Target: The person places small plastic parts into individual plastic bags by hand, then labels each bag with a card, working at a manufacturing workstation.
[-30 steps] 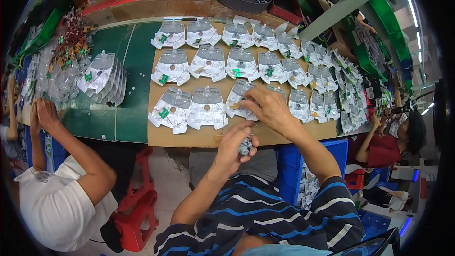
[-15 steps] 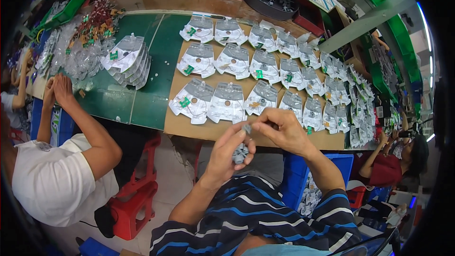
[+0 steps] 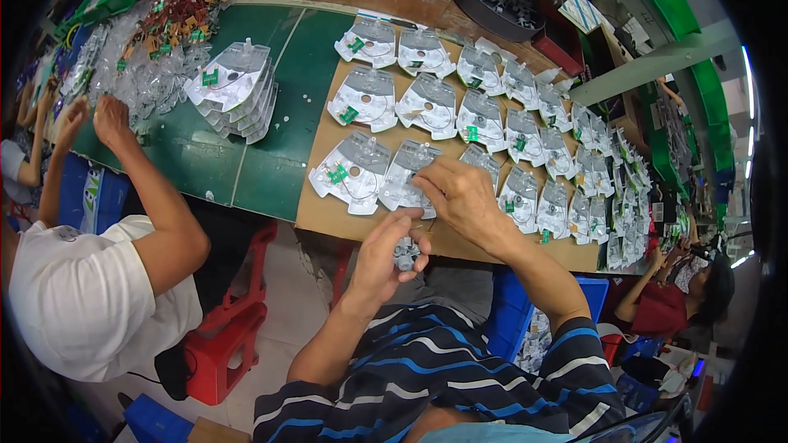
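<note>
The left hand (image 3: 382, 261), at the lower centre of the frame, is curled around several small grey parts (image 3: 405, 253), cupped against the fingers. Just above and to its right, the right hand (image 3: 468, 199) reaches down with its fingertips bunched at the lower part of a fan-shaped housing (image 3: 403, 176); whether they pinch a part I cannot tell. Good handling here probably means keeping the grey clump loose, fingertips square to the housing and light pressure, since the shell looks thin. The grey parts seem matte, knobbly moulded plastic; the housing is glossy, silvery white below a translucent grey band. Its left neighbour carries a green circuit board (image 3: 337, 173) and thin dark wire. Both housings lie on tan cardboard (image 3: 324, 219); at upper left, similar shells form a leaning stack (image 3: 232, 82).
</note>
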Tool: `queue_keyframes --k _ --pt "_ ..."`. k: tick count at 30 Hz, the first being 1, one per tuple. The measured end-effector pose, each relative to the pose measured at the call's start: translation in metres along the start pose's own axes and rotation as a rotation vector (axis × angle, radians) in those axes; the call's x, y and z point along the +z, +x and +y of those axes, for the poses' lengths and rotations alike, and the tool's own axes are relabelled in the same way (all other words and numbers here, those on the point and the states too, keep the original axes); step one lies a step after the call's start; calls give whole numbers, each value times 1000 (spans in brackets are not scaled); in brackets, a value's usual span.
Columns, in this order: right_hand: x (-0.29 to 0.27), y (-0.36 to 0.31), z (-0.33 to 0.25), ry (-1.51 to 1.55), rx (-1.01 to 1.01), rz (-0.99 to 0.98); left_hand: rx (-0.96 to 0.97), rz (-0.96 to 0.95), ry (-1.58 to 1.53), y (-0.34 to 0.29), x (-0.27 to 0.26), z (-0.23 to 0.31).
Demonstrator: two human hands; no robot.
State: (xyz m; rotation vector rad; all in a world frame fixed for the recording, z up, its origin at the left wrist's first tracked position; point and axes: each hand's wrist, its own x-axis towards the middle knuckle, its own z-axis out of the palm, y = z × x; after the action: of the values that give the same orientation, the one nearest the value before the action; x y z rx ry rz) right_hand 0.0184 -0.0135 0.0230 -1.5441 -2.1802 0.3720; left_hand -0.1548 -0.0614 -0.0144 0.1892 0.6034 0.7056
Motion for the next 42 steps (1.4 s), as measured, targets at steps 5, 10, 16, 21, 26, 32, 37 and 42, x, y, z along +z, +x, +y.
queue_keyframes --k 5,10,16,21,26,32,37,42 --pt "-4 4 -4 -45 -21 -18 -6 -17 -3 5 2 -1" --pt "-1 0 -1 -132 -18 -50 -7 -14 -4 8 4 -2" --pt "-8 2 -7 -153 5 -68 14 -61 -13 5 4 -6" --pt "-44 -10 -30 185 99 -179 65 -112 -2 -5 7 0" --pt "-47 -28 -31 401 137 -259 51 -133 59 -5 13 0" --pt "-45 -13 -20 440 131 -145 46 -180 120 5 21 15" --pt "-49 42 26 205 135 142 -5 -79 -123 17 33 29" --pt "-19 70 63 -19 81 196 18 -110 -205 23 26 32"
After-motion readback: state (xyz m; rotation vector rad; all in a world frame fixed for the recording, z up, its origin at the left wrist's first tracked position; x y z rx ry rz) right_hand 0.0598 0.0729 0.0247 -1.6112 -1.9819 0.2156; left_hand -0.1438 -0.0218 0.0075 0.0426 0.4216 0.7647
